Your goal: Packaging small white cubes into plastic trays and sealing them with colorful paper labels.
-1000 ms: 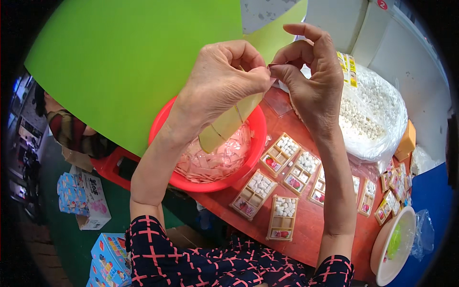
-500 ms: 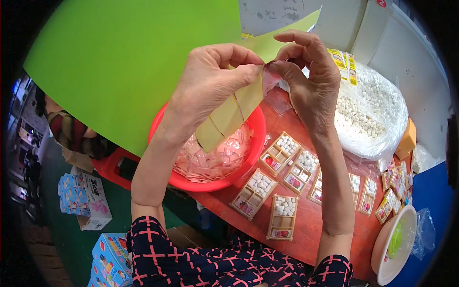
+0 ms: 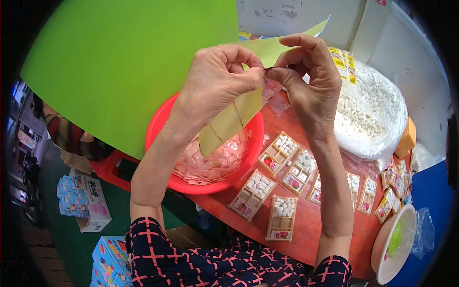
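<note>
My left hand (image 3: pixel 220 79) and my right hand (image 3: pixel 311 83) meet above the red table, both closed in a pinch with their fingertips almost touching. Between them is the upper edge of a small clear pink plastic packet (image 3: pixel 271 89), which dangles below the fingertips. A pale yellow sheet strip (image 3: pixel 228 119) with dark cross lines hangs under my left hand; the fingers hide whether it is gripped too. Beneath it stands a red plastic basin (image 3: pixel 258 143) full of flat pink packets (image 3: pixel 205 160).
Several small compartment trays (image 3: pixel 282 217) with white cubes lie on the red table (image 3: pixel 215 203). A large clear bag of white pieces (image 3: pixel 373 105) sits at the right, a white bowl (image 3: pixel 406 239) nearer. A green panel (image 3: pixel 129 62) fills the upper left. Blue printed boxes (image 3: pixel 110 260) stand lower left.
Both hands keep their pinch and have dropped very slightly, with the fingertips a little closer together. The basin and trays appear shifted a little to the left.
</note>
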A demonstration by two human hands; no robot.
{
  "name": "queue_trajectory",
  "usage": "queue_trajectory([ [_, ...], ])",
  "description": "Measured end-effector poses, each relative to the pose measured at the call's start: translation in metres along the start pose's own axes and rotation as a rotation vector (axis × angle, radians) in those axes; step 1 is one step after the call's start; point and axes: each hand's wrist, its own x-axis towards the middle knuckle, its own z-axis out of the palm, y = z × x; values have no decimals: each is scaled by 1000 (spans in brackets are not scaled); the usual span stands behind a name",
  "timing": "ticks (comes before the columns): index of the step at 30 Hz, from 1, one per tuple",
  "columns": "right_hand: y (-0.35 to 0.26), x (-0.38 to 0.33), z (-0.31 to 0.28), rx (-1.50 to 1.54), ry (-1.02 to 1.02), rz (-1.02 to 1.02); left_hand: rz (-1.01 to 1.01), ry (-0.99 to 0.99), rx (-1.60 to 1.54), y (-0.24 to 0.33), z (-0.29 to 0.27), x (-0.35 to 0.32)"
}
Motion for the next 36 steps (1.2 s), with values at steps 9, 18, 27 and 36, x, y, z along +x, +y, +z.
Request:
queue_trajectory([
  [9,10,3,-3,161,-24,55,85,0,-17,-8,4,-1],
  [18,8,1,-2,93,14,94,-28,-98,-98,-8,0,-2],
  [27,5,-2,1,68,16,86,55,78,132,-5,6,-1],
  [36,13,-3,2,150,7,141,58,33,92,-13,4,4],
])
